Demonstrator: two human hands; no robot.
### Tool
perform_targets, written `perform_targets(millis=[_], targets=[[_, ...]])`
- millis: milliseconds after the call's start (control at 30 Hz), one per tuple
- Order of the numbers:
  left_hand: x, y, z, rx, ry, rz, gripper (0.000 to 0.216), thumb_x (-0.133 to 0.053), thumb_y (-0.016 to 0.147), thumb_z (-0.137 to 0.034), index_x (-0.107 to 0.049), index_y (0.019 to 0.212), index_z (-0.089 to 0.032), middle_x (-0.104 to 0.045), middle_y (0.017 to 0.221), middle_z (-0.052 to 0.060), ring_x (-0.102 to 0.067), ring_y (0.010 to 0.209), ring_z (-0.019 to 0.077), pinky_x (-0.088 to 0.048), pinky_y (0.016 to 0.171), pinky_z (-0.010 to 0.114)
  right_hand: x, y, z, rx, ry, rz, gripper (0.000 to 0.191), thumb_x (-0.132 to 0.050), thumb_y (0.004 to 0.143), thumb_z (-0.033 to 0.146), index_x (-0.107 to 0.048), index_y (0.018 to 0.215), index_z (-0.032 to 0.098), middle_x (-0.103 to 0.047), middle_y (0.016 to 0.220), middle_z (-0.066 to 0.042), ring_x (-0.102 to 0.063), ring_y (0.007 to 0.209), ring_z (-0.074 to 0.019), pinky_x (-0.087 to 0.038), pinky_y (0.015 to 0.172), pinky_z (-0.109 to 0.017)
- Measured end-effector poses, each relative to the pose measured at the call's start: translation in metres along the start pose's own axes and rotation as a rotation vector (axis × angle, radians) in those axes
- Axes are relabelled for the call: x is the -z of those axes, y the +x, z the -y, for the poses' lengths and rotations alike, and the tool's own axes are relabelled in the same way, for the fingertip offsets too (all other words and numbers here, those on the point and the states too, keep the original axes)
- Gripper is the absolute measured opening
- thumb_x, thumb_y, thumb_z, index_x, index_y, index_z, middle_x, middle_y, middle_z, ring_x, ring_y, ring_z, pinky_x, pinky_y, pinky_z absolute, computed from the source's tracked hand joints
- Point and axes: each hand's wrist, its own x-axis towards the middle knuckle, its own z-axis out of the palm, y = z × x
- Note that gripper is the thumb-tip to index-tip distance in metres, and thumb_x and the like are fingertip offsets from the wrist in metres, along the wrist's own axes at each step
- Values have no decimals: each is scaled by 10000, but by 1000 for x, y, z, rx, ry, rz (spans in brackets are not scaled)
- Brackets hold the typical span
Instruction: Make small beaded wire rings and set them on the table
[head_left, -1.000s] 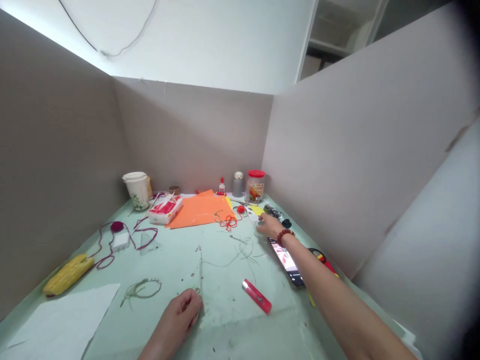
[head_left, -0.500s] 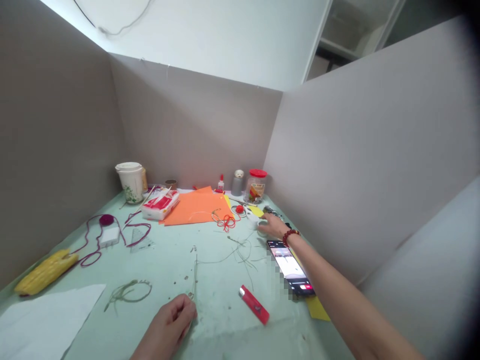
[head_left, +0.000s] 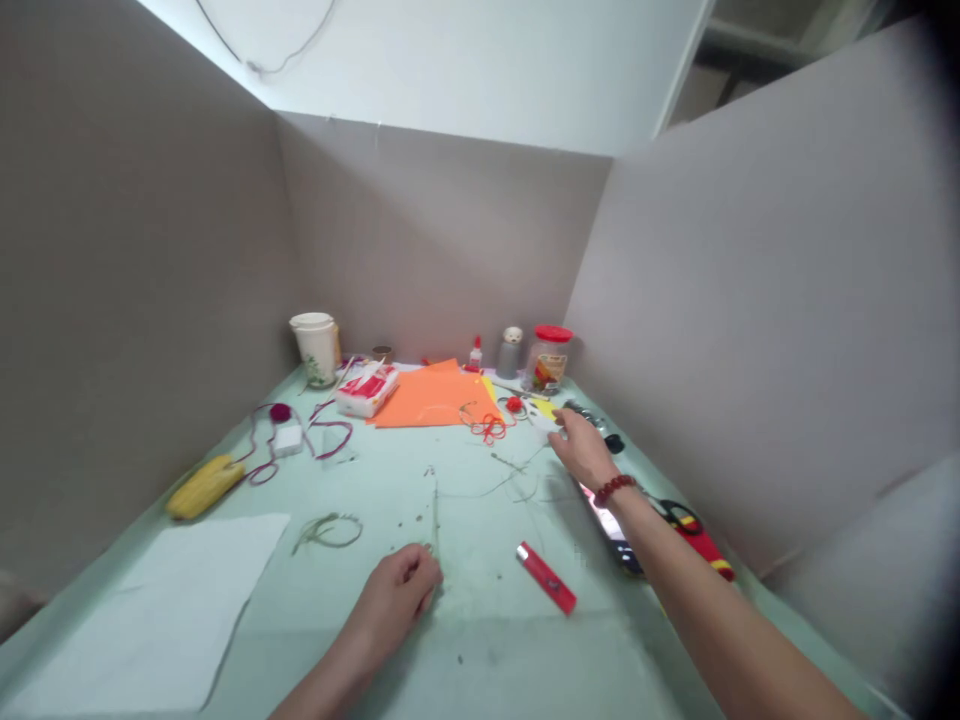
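Note:
My left hand [head_left: 397, 592] rests on the pale green table [head_left: 487, 650], fingers curled in a pinch on the near end of a thin green wire [head_left: 434, 510] that runs away from me. My right hand [head_left: 583, 450], with a red bead bracelet [head_left: 613, 488] at the wrist, reaches to the far right. Its fingers are bent over a small white thing [head_left: 543, 421] that I cannot name. A phone [head_left: 609, 528] with a lit screen lies under my right forearm. A red lighter-like stick [head_left: 546, 578] lies between my two arms.
Grey partition walls close in three sides. At the back are an orange sheet [head_left: 435, 398], tissue pack [head_left: 366, 388], white cup [head_left: 316, 348], red-lidded jar [head_left: 550, 358], glue bottle [head_left: 475, 352] and red string [head_left: 489, 428]. On the left lie a yellow corn-shaped thing [head_left: 204, 486], purple cord [head_left: 330, 436] and white paper [head_left: 165, 610]; scissors [head_left: 694, 535] are on the right.
My head has turned, shifting the scene to the right. My right hand has drawn slightly back toward me with its fingers still over the small white thing. My left hand keeps its pinch.

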Motion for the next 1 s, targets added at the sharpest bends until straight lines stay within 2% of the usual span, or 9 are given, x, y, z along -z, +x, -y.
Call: perform_targets(millis=[67,133,200,300,400,500,600,833,1000], targets=[[0,0,1,-1,-18,-5,271,-510,754,-374,-411,577,-194,-344,466,-78,-244,418,61,-183,439,205,-12,-35,33,89,121,54,263,-431,858,186,-609,1050,168,-653,1053,-74,-588,967,-175,-415,850,-244],[1,-1,2,4,-38,0,243,-506,763,-361,-440,606,-188,-372,475,-75,-246,408,55,-181,432,203,-27,-70,65,196,403,144,196,-451,816,185,-644,855,186,-678,898,-32,-603,850,-155,-430,774,-225],[2,-1,3,4,-60,9,220,-497,773,-351,-460,635,-183,-380,483,-76,-244,396,50,-177,421,202,-40,-100,89,218,570,260,152,-480,777,185,-632,768,192,-667,799,-10,-594,769,-142,-431,715,-222],[4,-3,3,-6,-103,35,197,-495,781,-342,-469,669,-183,-390,507,-77,-247,389,44,-181,410,201,-57,-124,108,36,691,353,129,-481,774,220,-579,701,178,-611,640,6,-540,582,-117,-408,554,-216],[5,-4,3,-7,-116,49,236,-500,789,-370,-441,649,-189,-393,510,-74,-250,387,43,-175,401,204,-68,-132,112,-144,788,472,223,-479,807,333,-508,649,179,-517,502,29,-429,419,-90,-322,404,-205],[5,-4,2,-12,-108,39,281,-501,792,-383,-411,605,-194,-362,471,-79,-247,380,45,-174,396,208,-73,-134,113,-197,951,570,256,-499,805,383,-466,645,186,-500,489,36,-401,385,-75,-287,360,-193],[5,-4,2,-20,-102,39,275,-500,792,-378,-423,605,-191,-380,473,-75,-252,376,44,-179,389,209,-76,-133,115,-283,1077,594,203,-516,786,331,-445,659,190,-498,510,43,-414,397,-67,-281,352,-175],[4,-3,4,-33,-99,46,288,-506,789,-407,-438,620,-184,-402,497,-66,-268,384,43,-184,386,209,-82,-134,115,-309,998,562,178,-497,768,282,-444,625,190,-471,440,49,-379,349,-67,-253,336,-185],[5,-1,6,-25,-110,61,255,-517,779,-383,-453,640,-180,-410,497,-67,-274,379,41,-192,381,202,-78,-125,109,-142,705,481,224,-420,833,332,-456,657,198,-496,490,33,-442,408,-101,-332,409,-217]])
